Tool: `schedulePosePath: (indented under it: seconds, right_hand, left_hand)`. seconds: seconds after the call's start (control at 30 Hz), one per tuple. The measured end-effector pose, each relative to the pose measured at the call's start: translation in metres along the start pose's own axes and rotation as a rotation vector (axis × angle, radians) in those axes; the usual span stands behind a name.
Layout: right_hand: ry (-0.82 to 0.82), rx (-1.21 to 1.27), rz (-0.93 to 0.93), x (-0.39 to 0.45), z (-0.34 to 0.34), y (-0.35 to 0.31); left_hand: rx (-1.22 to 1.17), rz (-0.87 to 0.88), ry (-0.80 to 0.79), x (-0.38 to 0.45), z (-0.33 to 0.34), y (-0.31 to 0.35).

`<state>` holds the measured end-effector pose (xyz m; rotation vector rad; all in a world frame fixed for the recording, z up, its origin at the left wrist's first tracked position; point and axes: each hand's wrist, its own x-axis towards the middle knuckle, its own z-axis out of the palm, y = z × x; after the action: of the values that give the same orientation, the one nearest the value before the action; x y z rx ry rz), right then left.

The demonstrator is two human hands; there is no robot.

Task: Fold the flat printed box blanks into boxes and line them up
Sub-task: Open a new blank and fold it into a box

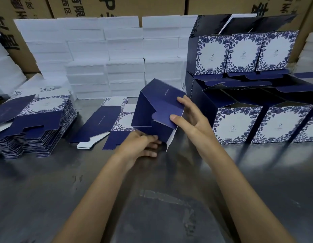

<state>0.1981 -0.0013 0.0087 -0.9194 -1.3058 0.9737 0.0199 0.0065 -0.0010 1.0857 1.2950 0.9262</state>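
A half-folded navy box (152,106) stands tilted on the metal table (161,199), its bottom flaps facing me. My left hand (143,145) grips its lower edge with curled fingers. My right hand (189,118) presses a rounded flap with thumb and straight fingers against the box's right side. One flat blank (103,123) lies just left of the box. A tall stack of flat blanks (34,123) sits at the far left. Finished boxes (238,123) with blue floral fronts stand in rows at the right, stacked two levels high (243,53).
White foam or cardboard trays (106,57) are piled along the back behind the work area. Brown shipping cartons (117,6) with printed characters form the rear wall. More white stacks (310,55) rise at the far right edge.
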Motion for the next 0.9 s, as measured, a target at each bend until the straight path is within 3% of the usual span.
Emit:
schedulePosePath:
  seconds: [0.17, 0.23, 0.3, 0.37, 0.43, 0.5, 0.63, 0.9]
  right_hand:
    - [0.025, -0.155, -0.017, 0.001, -0.005, -0.004]
    - [0.005, -0.257, -0.026, 0.001, -0.007, -0.002]
    - [-0.027, -0.276, -0.024, 0.0, -0.007, 0.0]
    - [-0.038, -0.25, -0.014, 0.0, -0.006, 0.0]
    - [-0.027, -0.227, -0.011, 0.0, -0.006, -0.001]
    - [-0.021, -0.201, -0.013, -0.001, -0.005, -0.002]
    - [-0.014, -0.15, -0.015, -0.003, -0.005, -0.006]
    - [0.026, -0.172, -0.046, -0.006, 0.005, -0.007]
  left_hand:
    - [0.265, -0.188, -0.163, -0.003, -0.002, 0.004]
    - [0.423, -0.197, -0.117, -0.006, -0.005, 0.009]
    - [0.576, -0.087, 0.149, -0.007, -0.01, 0.013]
    - [0.619, 0.164, 0.527, -0.007, -0.017, 0.015]
    - [0.456, 0.471, 0.658, -0.009, -0.017, 0.017]
    - [0.348, 0.664, 0.532, -0.013, -0.01, 0.02]
    - [0.451, 0.79, 0.289, -0.015, 0.0, 0.013]
    - [0.401, 0.879, 0.406, -0.013, 0.011, 0.009]
